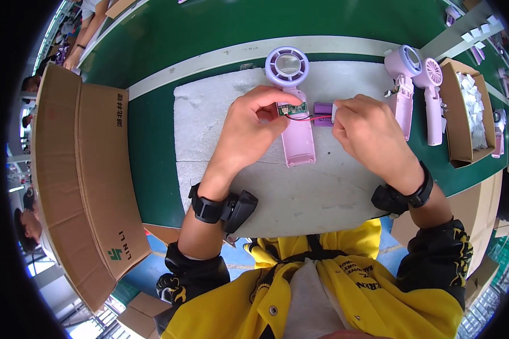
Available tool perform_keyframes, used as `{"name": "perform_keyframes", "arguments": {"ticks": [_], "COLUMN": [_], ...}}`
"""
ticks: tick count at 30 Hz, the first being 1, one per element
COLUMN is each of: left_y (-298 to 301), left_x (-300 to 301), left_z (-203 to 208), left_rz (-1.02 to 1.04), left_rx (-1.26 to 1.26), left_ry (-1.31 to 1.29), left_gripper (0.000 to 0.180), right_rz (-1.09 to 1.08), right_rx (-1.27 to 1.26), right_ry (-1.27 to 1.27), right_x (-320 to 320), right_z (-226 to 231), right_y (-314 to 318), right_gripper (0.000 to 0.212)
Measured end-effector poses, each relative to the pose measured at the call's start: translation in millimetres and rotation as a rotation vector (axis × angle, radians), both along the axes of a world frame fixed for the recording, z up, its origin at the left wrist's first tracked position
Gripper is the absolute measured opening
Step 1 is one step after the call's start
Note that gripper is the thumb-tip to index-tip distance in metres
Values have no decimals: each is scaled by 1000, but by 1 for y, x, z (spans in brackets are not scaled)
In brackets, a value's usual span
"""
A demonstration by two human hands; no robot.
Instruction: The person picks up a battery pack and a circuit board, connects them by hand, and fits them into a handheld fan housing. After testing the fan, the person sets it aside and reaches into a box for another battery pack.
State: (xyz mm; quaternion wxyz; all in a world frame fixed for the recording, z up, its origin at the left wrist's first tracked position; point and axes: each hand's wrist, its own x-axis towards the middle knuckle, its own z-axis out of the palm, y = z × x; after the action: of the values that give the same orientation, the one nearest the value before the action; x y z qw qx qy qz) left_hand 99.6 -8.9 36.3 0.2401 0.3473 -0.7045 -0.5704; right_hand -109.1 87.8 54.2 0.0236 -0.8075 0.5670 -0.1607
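A pink and lilac handheld fan (288, 63) lies in front of me with its handle shell (298, 144) open. A small green circuit board (295, 109) sits in the upper part of that handle. My left hand (247, 121) is closed at the board, thumb and index fingertip at its edges. Red and black wires (306, 118) run from the board to a purple battery (322, 120) beside the handle. At the battery's right end, my right hand (370, 124) has its fingers bunched around it, with a small white piece (334, 111) showing there. Its fingertips are partly hidden.
Two more pink fans (402, 101) (432, 107) lie to the right, one with its handle open. Beyond them stands a cardboard box (464, 152) of white pieces (474, 107). A large carton (104, 186) borders the left. A grey-white mat (209, 130) covers the green table.
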Motion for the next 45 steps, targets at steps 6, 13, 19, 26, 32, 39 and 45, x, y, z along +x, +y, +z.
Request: {"name": "perform_keyframes", "arguments": {"ticks": [6, 13, 19, 26, 32, 39, 45], "left_y": [-1, 0, -1, 0, 2, 2, -1], "left_x": [-1, 0, -2, -5, -3, -6, -3], "left_z": [2, 2, 1, 1, -1, -1, -1], "left_rz": [-21, -18, -23, -9, -3, -2, -6], "left_rx": [-41, -38, -83, -99, -132, -159, -146], "left_ry": [2, 3, 11, -1, 14, 1, -1], "left_gripper": [33, 32, 32, 31, 31, 31, 32], "right_rz": [5, 10, 28, -2, -3, -49, -102], "right_rx": [13, 2, 22, 3, 23, -63, -36], "right_ry": [-149, -123, -65, -121, -108, -87, -1], "right_x": [-7, -7, -7, -5, -5, -1, 10], "right_z": [4, 2, 6, 8, 8, 3, 1], "right_y": [0, 0, 0, 3, 1, 4, 1], "right_gripper": [9, 9, 9, 9, 9, 7, 5]}}
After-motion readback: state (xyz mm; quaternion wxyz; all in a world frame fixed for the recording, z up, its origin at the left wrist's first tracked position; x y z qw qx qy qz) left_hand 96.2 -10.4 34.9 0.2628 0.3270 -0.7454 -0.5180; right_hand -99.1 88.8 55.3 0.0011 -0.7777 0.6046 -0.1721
